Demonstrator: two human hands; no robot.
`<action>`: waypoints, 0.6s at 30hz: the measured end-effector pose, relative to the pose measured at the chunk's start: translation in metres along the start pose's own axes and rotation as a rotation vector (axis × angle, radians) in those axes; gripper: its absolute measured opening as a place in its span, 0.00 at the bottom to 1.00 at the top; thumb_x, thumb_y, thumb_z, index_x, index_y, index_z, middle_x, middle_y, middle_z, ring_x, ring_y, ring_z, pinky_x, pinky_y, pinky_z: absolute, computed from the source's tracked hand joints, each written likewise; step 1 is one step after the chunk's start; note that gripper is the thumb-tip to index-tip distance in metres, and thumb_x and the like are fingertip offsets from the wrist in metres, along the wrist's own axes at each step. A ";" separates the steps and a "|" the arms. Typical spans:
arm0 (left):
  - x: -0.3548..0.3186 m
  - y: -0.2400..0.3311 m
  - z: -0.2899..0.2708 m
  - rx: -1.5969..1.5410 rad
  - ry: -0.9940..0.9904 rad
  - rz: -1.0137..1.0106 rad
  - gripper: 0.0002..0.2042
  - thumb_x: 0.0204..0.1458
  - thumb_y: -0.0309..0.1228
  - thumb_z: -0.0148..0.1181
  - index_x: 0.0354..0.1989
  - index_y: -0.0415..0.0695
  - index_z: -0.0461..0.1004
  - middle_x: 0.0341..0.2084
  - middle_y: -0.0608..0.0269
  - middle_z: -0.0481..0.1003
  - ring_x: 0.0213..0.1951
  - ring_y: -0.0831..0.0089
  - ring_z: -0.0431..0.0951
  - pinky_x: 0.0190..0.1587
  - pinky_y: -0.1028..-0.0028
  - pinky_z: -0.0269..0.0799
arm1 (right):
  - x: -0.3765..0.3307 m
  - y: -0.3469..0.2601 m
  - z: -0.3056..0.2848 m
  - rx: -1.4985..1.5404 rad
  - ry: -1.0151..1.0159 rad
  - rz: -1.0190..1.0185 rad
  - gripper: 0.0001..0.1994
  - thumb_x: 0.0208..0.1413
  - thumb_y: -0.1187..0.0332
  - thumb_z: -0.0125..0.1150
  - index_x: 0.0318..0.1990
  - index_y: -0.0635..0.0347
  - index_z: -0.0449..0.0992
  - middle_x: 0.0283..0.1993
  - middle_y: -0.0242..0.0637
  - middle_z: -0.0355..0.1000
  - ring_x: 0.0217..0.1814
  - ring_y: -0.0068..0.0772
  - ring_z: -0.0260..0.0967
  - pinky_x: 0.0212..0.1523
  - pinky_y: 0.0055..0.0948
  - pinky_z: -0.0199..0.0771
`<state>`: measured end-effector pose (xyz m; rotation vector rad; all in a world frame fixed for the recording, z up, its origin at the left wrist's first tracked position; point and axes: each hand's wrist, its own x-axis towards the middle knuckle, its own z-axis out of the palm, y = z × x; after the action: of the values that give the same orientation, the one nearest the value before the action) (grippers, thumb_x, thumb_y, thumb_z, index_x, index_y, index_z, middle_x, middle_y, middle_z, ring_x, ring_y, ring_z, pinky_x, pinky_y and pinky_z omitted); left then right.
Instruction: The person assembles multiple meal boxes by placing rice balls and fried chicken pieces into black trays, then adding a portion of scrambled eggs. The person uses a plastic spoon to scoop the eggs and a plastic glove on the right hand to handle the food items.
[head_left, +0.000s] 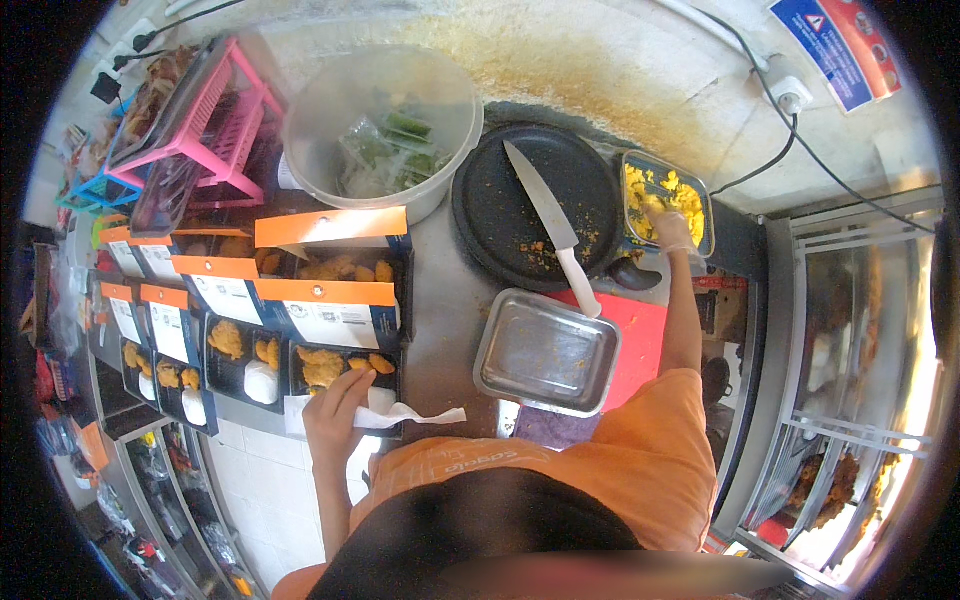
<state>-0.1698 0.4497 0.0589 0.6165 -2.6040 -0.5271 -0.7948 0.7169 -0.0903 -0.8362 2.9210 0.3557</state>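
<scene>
Broadly, across the middle of the frame, a steel counter (430,340). At the upper centre, a translucent tub (420,80) with clear bags (390,150) of greens inside; at the upper left, a pink rack (205,152). Right of the tub, a flat dark pan (490,210). Left of centre, rows of open boxes (335,320) with orange-edged lids. Below the pan, a metal tray (545,345), partly over a red board (640,335). At the upper right, beside the pan, a smaller dish (626,200). Across the pan, a knife (545,195), handle out past the near rim.

At that dish, right hand (665,222), apparently in a thin clear glove, down among yellow pieces (685,195). Cannot tell whether pinching or spread; too blurred. Lower left of centre, left hand (340,400) over the nearest box, close by fried pieces (322,365). Fingers bunched together, tips down; cannot tell whether gripping anything. Beside that wrist, a limp white strip (425,414), paper or thin plastic.

As for handling, probably light, flexible boxes: best supported underneath. Likely light, crusty, slightly greasy fried pieces: hold gently by the sides. Probably soft, moist, crumbly yellow pieces: gather loosely in cupped fingers, without squeezing.
</scene>
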 end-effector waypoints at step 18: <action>-0.149 -0.101 0.010 -0.517 0.807 -1.015 0.11 0.52 0.28 0.59 0.43 0.39 0.76 0.30 0.60 0.76 0.23 0.76 0.73 0.26 0.73 0.72 | -0.270 -0.364 -0.215 1.556 -0.482 -0.417 0.21 0.51 0.52 0.63 0.46 0.57 0.75 0.26 0.18 0.63 0.20 0.09 0.52 0.21 0.15 0.52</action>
<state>-0.0185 0.4420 -0.0389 1.5379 -1.2043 -0.9346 -0.3762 0.5022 0.0843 -0.7579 1.6314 -1.3151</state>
